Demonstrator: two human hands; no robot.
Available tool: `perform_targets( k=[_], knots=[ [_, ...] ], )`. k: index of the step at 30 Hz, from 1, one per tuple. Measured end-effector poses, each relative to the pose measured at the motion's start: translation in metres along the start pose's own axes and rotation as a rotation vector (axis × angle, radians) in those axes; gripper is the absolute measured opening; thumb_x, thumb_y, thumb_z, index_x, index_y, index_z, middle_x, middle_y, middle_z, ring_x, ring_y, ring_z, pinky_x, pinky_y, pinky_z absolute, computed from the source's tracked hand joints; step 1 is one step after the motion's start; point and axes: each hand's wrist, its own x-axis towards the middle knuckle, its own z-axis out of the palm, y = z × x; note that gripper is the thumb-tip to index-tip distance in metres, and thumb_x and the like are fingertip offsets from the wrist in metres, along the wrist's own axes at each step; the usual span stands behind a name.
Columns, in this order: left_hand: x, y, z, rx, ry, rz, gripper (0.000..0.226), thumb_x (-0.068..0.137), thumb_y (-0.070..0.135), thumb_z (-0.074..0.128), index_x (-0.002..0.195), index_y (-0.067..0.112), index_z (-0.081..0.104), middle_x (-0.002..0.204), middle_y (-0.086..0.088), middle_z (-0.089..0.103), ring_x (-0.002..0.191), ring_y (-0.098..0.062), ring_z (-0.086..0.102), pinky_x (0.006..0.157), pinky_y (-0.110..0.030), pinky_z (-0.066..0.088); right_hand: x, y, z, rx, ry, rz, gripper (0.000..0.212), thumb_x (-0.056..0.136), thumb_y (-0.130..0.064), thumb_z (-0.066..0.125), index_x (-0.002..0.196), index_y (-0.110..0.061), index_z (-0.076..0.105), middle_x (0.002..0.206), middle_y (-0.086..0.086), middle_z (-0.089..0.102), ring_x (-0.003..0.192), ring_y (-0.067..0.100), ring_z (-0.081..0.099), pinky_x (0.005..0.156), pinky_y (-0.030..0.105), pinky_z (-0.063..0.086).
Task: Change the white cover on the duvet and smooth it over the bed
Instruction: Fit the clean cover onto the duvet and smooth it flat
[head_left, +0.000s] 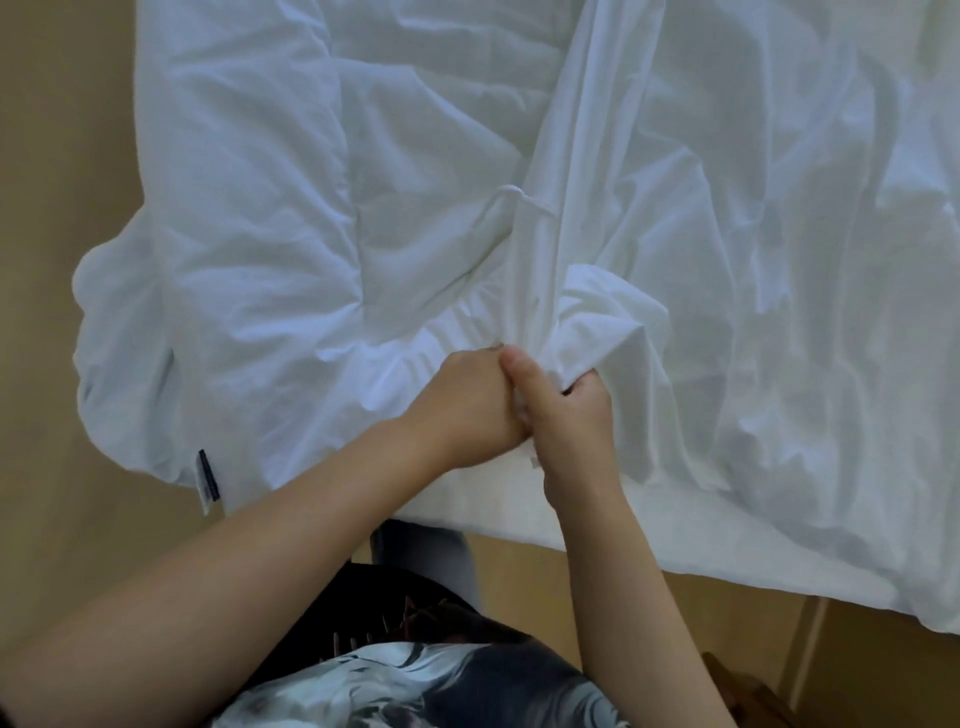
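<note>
A puffy white duvet (249, 249) lies on the left half of the bed, with a small dark label (208, 480) at its near left corner. The thin white cover (727, 234) lies rumpled over the right half and runs up the middle in a long fold. A white tie loop (511, 193) shows at that fold. My left hand (467, 402) and my right hand (569, 415) are pressed together at the bed's near edge. Both grip a bunched edge of the cover where it meets the duvet. The fingertips are hidden in the cloth.
Tan floor (57, 260) runs along the left of the bed and below its near edge. The cover's hem (753, 561) hangs over the near right side. A brown wooden object (748, 691) sits at the lower right. My patterned shirt fills the bottom.
</note>
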Motion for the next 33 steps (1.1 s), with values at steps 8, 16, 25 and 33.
perform_targets(
  k=[8, 16, 25, 33],
  knots=[
    [-0.012, -0.003, 0.000, 0.166, -0.182, 0.014, 0.027, 0.088, 0.029, 0.046, 0.110, 0.027, 0.060, 0.095, 0.013, 0.062, 0.113, -0.013, 0.050, 0.115, -0.050, 0.010, 0.011, -0.015, 0.016, -0.243, 0.076, 0.102, 0.036, 0.067, -0.030, 0.076, 0.050, -0.010, 0.053, 0.043, 0.001, 0.052, 0.045, 0.014, 0.060, 0.043, 0.021, 0.047],
    [-0.024, -0.013, 0.002, -0.069, -0.114, 0.068, 0.029, 0.082, 0.024, 0.061, 0.107, 0.020, 0.047, 0.101, 0.006, 0.051, 0.101, -0.020, 0.049, 0.090, -0.038, 0.042, 0.017, -0.008, 0.016, 0.087, 0.145, 0.088, 0.007, 0.072, 0.001, 0.060, 0.075, -0.004, 0.056, 0.057, 0.007, 0.046, 0.052, 0.017, 0.050, 0.047, 0.021, 0.040],
    [-0.033, -0.022, 0.024, 0.401, -0.230, 0.162, 0.037, 0.094, 0.029, 0.044, 0.128, 0.014, 0.045, 0.132, 0.001, 0.043, 0.130, -0.014, 0.029, 0.113, -0.044, -0.002, 0.017, 0.012, -0.003, -0.388, 0.159, 0.166, 0.027, 0.074, 0.002, 0.053, 0.053, -0.011, 0.041, 0.043, -0.004, 0.043, 0.049, 0.020, 0.046, 0.050, 0.026, 0.037],
    [-0.044, -0.024, 0.030, 0.263, 0.110, 0.335, 0.041, 0.063, 0.001, 0.071, 0.103, -0.009, 0.064, 0.110, -0.021, 0.064, 0.110, -0.034, 0.060, 0.098, -0.046, 0.043, 0.010, 0.019, 0.005, -0.208, 0.301, 0.136, 0.020, 0.074, 0.006, 0.053, 0.063, -0.011, 0.054, 0.059, -0.002, 0.057, 0.063, 0.021, 0.058, 0.057, 0.027, 0.047]
  ],
)
